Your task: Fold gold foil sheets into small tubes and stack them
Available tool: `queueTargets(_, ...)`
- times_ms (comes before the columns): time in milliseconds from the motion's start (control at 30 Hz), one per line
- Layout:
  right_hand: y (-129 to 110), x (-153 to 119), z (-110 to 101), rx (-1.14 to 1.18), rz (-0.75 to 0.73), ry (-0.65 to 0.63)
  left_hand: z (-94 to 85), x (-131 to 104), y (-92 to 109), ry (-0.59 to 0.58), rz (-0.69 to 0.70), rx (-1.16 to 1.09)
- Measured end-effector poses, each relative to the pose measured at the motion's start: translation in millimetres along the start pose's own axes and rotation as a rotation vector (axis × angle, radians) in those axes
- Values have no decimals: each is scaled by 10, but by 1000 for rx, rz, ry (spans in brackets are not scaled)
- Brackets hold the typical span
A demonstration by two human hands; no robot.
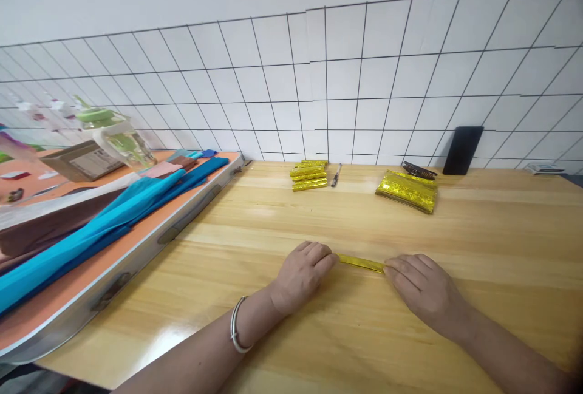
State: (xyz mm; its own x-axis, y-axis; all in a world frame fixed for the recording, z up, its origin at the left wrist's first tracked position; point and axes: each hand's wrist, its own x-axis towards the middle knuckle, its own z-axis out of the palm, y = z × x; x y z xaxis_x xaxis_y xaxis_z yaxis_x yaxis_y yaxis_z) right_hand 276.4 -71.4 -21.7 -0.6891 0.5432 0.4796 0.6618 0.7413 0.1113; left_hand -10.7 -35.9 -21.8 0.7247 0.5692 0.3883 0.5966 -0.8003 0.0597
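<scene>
Hidden ends, cropped edges, blurred clutter

Both ends of the gold strip [361, 262] vanish under the fingers [324, 258] of the left hand [300, 275] and right hand [421, 288]; the blue paper roll [91, 233] runs off the left edge, and the bottle [116, 133] is blurred, its label unreadable.

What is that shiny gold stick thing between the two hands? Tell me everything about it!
The gold strip is a narrow, flat, shiny piece that looks like folded gold foil paper. It lies flat on the wooden table, running left to right with a slight slant. The left hand covers one end with its fingertips and the right hand presses the other end, so only the middle shows. It looks like the same foil as the small gold pile farther back.
</scene>
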Motion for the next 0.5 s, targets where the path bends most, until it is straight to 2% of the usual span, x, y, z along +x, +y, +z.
queueTargets(267,11,46,-30,23,-154,-74,-52,57,46,-140,167,110)
queueTargets(400,-28,37,-65,28,-163,-135,-97,51,79,-173,264,95)
queueTargets(500,-69,52,-89,26,-140,-193,-132,55,99,-220,279,117)
